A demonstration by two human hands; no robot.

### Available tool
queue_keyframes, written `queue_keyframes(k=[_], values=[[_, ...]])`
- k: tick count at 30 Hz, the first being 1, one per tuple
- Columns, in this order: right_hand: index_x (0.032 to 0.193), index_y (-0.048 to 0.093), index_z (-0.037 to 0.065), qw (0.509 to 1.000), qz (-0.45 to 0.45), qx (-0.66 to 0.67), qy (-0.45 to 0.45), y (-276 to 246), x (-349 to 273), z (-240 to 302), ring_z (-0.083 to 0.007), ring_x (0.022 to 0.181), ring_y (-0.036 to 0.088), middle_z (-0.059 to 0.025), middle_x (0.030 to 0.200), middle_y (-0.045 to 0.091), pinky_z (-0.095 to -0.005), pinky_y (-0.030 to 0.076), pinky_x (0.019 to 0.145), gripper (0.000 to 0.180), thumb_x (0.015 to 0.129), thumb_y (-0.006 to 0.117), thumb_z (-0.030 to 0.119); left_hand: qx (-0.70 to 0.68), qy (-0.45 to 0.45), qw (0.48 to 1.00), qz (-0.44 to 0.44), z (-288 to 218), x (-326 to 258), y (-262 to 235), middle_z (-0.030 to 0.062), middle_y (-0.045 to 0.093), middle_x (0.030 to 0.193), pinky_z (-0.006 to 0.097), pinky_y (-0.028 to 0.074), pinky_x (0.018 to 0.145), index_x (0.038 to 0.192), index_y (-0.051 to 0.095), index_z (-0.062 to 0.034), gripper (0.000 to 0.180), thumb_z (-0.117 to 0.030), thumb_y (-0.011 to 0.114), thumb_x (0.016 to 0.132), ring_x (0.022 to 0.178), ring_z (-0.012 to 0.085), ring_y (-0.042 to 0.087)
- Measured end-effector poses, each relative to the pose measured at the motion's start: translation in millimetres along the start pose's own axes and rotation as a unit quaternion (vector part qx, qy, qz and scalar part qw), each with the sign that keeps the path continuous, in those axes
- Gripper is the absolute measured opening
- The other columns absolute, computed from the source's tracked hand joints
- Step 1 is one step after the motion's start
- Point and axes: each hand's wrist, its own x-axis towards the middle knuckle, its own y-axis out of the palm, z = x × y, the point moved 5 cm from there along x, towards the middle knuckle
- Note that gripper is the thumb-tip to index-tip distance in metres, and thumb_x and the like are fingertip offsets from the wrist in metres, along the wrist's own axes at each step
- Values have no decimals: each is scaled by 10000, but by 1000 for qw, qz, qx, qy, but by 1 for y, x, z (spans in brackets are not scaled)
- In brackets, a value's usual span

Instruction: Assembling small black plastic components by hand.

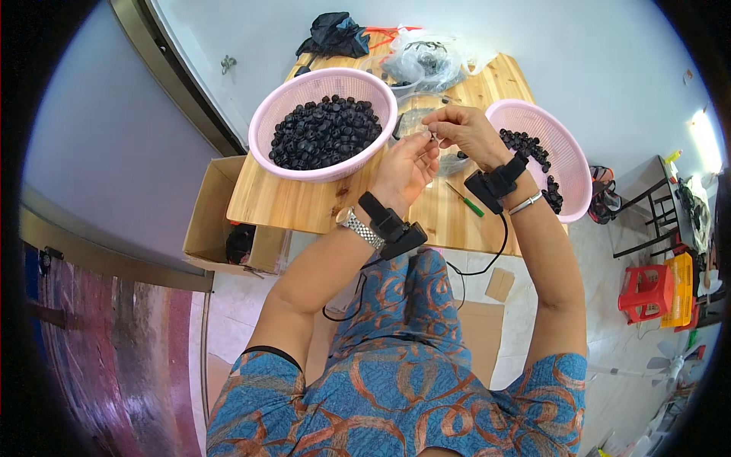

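Over the middle of the wooden table, my left hand and my right hand meet fingertip to fingertip. Both are closed in a pinch around something small, mostly covered by the fingers and too tiny to name. Left of my hands is a pink plastic basket heaped with small black plastic parts. On the right stands a second pink basket, holding fewer black parts. A screwdriver with a green handle lies just below my right hand.
Clear plastic bags and a dark cloth or bag lie at the table's far side. A cardboard box sits at the left below the tabletop. To the right are a red stool and an orange crate. Cables hang from my wrists.
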Motion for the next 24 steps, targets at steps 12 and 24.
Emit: queue_keyframes(k=[12,24], values=[[941,628,0,999,22,-48,-1,-12,2,1,-67,638,521,-12,762,589,-202,458,587,163,824,568,96,145,50,988,-17,-5,11,13,-18,561,794,244,479,616,947,548,-104,110,-106,582,842,705,81,540],[920,579,-5,1000,9,-14,-9,-21,2,-2,-84,666,559,-29,780,591,-208,474,586,148,798,604,74,304,121,944,-32,-17,13,24,-4,570,815,228,480,558,938,544,-59,126,-90,580,822,692,70,535]])
